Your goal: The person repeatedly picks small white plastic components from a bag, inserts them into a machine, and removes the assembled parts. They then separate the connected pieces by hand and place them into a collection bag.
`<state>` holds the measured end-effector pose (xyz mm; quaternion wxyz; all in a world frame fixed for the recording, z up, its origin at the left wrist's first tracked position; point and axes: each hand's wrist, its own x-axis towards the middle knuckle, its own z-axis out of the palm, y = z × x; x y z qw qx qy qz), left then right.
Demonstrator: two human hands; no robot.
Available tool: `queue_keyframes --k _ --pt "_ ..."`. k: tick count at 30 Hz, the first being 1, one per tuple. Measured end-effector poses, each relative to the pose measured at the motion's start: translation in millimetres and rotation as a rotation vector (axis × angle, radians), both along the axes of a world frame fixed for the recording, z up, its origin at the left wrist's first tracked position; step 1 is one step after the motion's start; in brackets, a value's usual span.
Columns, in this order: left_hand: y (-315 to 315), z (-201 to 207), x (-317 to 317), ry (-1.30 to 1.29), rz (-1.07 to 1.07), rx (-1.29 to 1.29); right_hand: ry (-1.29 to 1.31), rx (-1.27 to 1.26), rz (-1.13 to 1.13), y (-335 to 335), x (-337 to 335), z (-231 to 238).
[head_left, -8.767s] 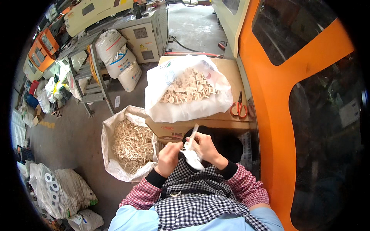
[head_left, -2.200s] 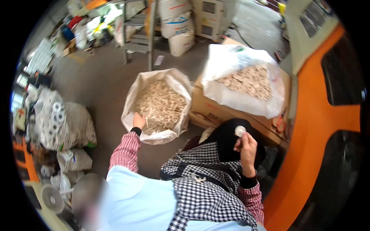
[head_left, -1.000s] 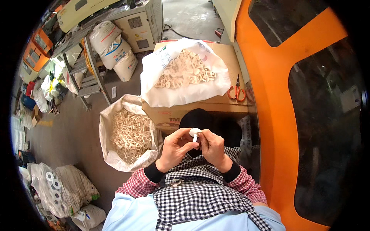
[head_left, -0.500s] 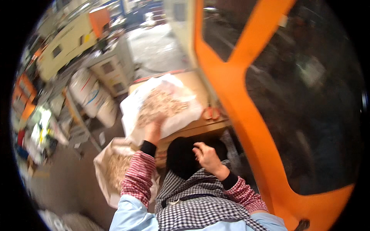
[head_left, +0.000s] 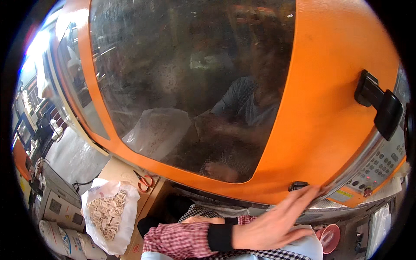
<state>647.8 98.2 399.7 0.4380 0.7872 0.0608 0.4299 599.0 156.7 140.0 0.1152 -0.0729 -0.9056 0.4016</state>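
Observation:
My left hand (head_left: 277,219) reaches across my body to the right. Its fingers are stretched out, with the tips at the lower right edge of the orange machine door (head_left: 331,117), beside a small black catch (head_left: 298,186). Nothing shows in its grasp. Behind my left forearm lies my right hand (head_left: 201,220), pointing left over my lap; its fingers are mostly hidden. Off to the left, a white plastic bag (head_left: 132,201) lies spread, holding a heap of small beige plastic-looking pieces (head_left: 106,212). Red-handled scissors (head_left: 146,184) rest on the cardboard beside the bag.
The door has a large dark window (head_left: 186,86) with reflections and a black handle (head_left: 381,104) at right. Below the handle is a control panel (head_left: 375,173). A pink bucket (head_left: 331,238) stands low at right. At left are a grey machine cabinet (head_left: 60,201) and stacked white sacks (head_left: 71,242).
My view has swung right toward the door. My left hand has left the heap in the bag and crossed to the door's edge. My right hand is now mostly covered by my left arm.

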Motion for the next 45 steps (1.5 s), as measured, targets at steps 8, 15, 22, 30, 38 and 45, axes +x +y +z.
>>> queue_keyframes --k 8,15,22,30,38,45 --pt "15.6 -2.2 43.5 0.026 -0.073 -0.171 0.015 -0.034 -0.034 0.6 31.3 29.7" --pt "26.5 -2.5 -9.5 0.11 0.083 -0.129 0.106 0.012 -0.015 2.4 59.1 61.5" --pt "23.0 -2.0 -80.6 -0.066 0.395 -0.439 0.166 -0.212 0.251 5.1 78.6 123.0" --pt "48.3 -24.3 -123.1 -0.339 1.098 -0.192 0.27 -0.668 0.208 30.4 103.9 165.9" --pt "90.8 -31.3 -186.0 -0.402 1.423 -0.071 0.708 -0.565 -0.722 95.0 83.0 185.3" --pt "105.8 -36.0 -225.8 -0.405 1.491 -0.045 1.299 -0.434 -1.019 240.9 65.9 216.8"
